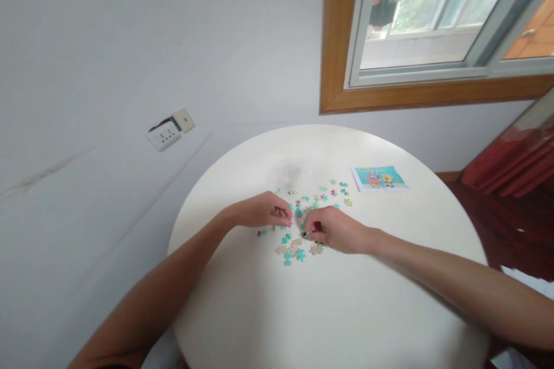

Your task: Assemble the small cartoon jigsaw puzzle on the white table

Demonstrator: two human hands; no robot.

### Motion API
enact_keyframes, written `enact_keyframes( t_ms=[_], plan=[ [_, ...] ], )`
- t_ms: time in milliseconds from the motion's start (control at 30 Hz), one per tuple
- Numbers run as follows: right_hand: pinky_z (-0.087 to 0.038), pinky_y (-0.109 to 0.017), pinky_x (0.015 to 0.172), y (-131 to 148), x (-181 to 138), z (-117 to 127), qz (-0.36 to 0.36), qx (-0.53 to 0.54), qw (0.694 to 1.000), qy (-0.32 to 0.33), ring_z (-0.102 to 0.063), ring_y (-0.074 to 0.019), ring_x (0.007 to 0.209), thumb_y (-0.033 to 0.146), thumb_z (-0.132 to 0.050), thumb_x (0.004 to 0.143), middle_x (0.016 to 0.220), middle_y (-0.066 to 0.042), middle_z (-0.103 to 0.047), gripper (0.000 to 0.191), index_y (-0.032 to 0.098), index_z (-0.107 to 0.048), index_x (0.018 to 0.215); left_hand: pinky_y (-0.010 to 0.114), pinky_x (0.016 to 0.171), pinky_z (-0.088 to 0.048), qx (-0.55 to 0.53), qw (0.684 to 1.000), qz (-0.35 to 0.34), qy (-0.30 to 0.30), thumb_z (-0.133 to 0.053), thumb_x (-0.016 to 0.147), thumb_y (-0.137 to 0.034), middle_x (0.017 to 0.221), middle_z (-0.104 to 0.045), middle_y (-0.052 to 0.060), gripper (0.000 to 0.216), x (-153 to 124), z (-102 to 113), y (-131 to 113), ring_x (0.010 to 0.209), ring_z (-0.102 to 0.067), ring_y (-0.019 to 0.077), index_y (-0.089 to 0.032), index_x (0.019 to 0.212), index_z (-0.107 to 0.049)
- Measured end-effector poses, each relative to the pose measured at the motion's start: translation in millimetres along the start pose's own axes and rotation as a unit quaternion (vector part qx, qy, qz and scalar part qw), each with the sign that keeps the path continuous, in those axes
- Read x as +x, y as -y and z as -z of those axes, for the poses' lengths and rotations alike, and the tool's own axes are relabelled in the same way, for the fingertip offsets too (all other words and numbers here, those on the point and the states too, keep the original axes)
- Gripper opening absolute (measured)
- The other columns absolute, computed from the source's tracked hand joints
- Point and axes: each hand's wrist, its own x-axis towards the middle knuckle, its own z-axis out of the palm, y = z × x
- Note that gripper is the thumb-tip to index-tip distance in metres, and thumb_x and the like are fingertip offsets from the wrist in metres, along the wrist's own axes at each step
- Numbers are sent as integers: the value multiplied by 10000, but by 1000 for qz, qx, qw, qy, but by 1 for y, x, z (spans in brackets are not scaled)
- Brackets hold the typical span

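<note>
Loose jigsaw puzzle pieces (pixel 300 255) lie scattered on a round white table (pixel 242 311), several teal, some pink or yellow, others with their plain beige backs up. My left hand (pixel 265 209) is closed in a pinch at the left of the scatter, with a pink puzzle piece (pixel 289 222) at its fingertips. Opposite it, my right hand (pixel 333 229) is also pinched, holding a small dark and teal puzzle piece (pixel 306 235) between thumb and finger. Both hands are low over the pieces and partly cover some of them.
A picture card (pixel 381 179) with cartoon figures on teal lies at the back right of the table. Behind the table stands a white wall with a socket (pixel 164 135) and a wood-framed window (pixel 333 69). A red curtain (pixel 511 155) hangs at the right.
</note>
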Motion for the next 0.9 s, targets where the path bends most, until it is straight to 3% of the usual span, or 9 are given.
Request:
enact_keyframes(
  t_ms=[133, 233, 333, 433, 733, 900],
  plan=[
    [-340, -223, 601, -5, 1, 16, -33, 33, 998, -31, -481, -100, 619, 165, -665, 813, 669, 33, -567, 95, 169, -606, 739, 208, 602, -383, 9, 995, 61, -82, -645, 866, -466, 738, -685, 21, 328, -1, 8, 11, 666, -569, 127, -156, 908, -744],
    [-352, -229, 610, -10, 0, 28, -44, 43, 996, -58, -481, -107, 633, 175, -649, 818, 672, 27, -564, 119, 168, -584, 719, 230, 688, -412, 119, 974, 105, -161, -625, 875, -443, 804, -722, 32, 288, -4, 19, 23, 749, -610, 151, -192, 887, -766],
    [-353, -235, 608, -12, -1, 35, -47, 39, 996, -71, -476, -111, 637, 195, -642, 824, 671, 25, -560, 136, 171, -571, 711, 264, 760, -419, 247, 939, 139, -197, -599, 888, -419, 892, -737, 40, 261, -9, 28, 32, 882, -623, 195, -235, 844, -779],
    [-357, -240, 612, -12, -1, 37, -50, 38, 995, -73, -482, -113, 641, 222, -637, 833, 681, 21, -566, 152, 174, -563, 709, 274, 763, -421, 297, 922, 161, -188, -612, 876, -370, 920, -741, 34, 206, -11, 29, 32, 934, -623, 212, -255, 826, -774],
    [-375, -241, 626, -16, -1, 43, -47, 33, 994, -92, -491, -115, 649, 232, -637, 828, 684, 17, -568, 138, 173, -573, 720, 255, 707, -401, 315, 925, 173, -122, -645, 851, -357, 899, -750, 26, 166, -12, 29, 21, 908, -628, 197, -265, 792, -770],
    [-378, -242, 627, -19, -1, 43, -51, 34, 994, -87, -497, -116, 658, 231, -631, 827, 693, 11, -577, 132, 172, -573, 723, 263, 680, -393, 342, 910, 192, -136, -632, 842, -302, 884, -735, 48, 159, -13, 31, 17, 897, -625, 204, -239, 763, -754]
  ],
)
